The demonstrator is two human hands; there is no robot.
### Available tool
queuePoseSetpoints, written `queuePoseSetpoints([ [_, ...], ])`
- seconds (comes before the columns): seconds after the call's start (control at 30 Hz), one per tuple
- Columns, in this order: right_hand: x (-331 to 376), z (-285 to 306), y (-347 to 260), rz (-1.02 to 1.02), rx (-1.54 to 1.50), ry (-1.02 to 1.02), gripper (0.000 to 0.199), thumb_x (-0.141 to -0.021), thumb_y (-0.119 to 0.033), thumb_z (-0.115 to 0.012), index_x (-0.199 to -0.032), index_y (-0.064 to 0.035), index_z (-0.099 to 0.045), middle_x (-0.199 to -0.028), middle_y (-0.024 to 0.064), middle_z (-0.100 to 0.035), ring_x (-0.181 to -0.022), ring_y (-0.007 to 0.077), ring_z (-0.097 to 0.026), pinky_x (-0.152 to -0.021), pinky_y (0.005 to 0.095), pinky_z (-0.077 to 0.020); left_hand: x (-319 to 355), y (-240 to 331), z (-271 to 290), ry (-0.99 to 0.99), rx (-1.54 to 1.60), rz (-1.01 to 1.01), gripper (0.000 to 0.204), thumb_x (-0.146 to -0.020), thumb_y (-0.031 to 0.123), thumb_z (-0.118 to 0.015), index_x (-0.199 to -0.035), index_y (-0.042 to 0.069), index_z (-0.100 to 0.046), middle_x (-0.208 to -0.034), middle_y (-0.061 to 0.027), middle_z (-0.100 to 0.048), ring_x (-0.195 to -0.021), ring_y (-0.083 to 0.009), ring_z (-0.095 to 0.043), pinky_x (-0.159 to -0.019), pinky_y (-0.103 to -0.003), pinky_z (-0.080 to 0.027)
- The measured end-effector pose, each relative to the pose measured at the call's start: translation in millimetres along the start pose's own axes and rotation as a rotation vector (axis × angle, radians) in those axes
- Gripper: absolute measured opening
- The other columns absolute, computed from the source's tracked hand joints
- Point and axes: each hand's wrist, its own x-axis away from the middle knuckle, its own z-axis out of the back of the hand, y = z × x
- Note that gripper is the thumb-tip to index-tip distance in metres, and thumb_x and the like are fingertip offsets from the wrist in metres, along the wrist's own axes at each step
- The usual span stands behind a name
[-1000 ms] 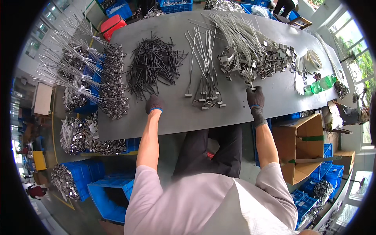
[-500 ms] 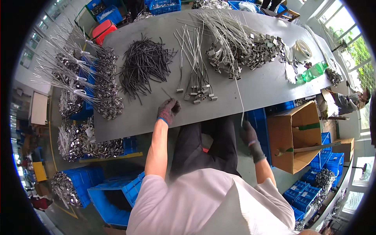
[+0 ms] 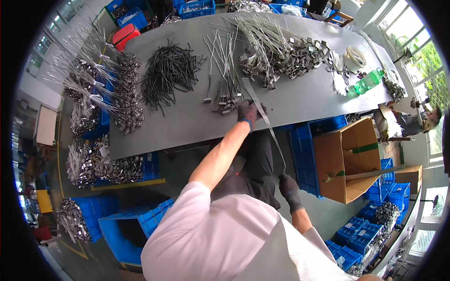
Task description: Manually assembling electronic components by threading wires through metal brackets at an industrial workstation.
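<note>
My left hand, in a dark glove, is at the table's near edge beside a small group of thin wires with metal blocks on their ends. Its fingers are curled; what they hold, if anything, is hidden. A long, thin pale strip slants over the table edge close by these fingers. Its lower end is in my right hand, gloved and closed, below the table by my leg. Farther back lies a big heap of wires with metal blocks. Short black tubes form a pile on the left.
Bundled wires with metal ends line the table's left side. A green bottle and a white roll are at the right. An open cardboard box stands beside a blue crate; another blue crate is lower left.
My left hand has moved right, from bare table to the small wire group. My right hand has drawn down and toward me; the pale strip now slants past my left hand.
</note>
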Motion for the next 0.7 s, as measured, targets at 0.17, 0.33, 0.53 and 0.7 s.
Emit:
queuePoseSetpoints([
  [0.17,-13.8,-8.2,17.4,0.006,0.105,-0.018,0.019,-0.091,-0.018,-0.057,-0.092,-0.008,-0.074,-0.09,0.0213,-0.072,-0.088,0.0411,-0.07,-0.076,0.0485,-0.0564,27.5,41.9,-32.4,0.168,0.147,-0.377,0.01,-0.1,0.011,-0.057,-0.098,0.002,-0.054,-0.08,-0.0118,-0.066,-0.065,-0.0223,-0.066,-0.061,-0.04,-0.061],
  [0.33,18.0,-26.8,57.7,-0.051,0.203,-0.096,0.018,-0.09,-0.018,-0.059,-0.092,-0.0086,-0.074,-0.089,0.0212,-0.072,-0.088,0.041,-0.071,-0.076,0.0487,-0.0565,48.6,66.4,-26.9,0.173,0.053,-0.672,0.015,-0.101,0.017,-0.059,-0.096,0.003,-0.057,-0.079,-0.0105,-0.069,-0.062,-0.0198,-0.069,-0.056,-0.032,-0.058],
  [0.53,-7.6,-4.1,7.8,0.023,-0.069,0.05,0.022,-0.094,-0.024,-0.059,-0.101,-0.007,-0.071,-0.095,0.0211,-0.072,-0.093,0.0408,-0.069,-0.076,0.0473,-0.0548,49.8,51.7,-11.2,0.016,-0.365,-0.331,0.017,-0.092,0.016,-0.066,-0.083,0.001,-0.066,-0.073,-0.0058,-0.068,-0.066,-0.0126,-0.065,-0.061,-0.028,-0.054],
  [0.7,-84.2,77.1,-128.4,-0.005,-0.926,0.266,0.027,-0.098,-0.024,-0.06,-0.117,-0.0047,-0.064,-0.092,0.0172,-0.071,-0.076,0.0407,-0.067,-0.069,0.045,-0.0521,65.6,-6.6,-1.8,-0.308,-0.697,-0.254,0.019,-0.089,0.018,-0.073,-0.095,0.0,-0.073,-0.085,-0.0015,-0.07,-0.078,-0.0075,-0.061,-0.072,-0.025,-0.05],
])
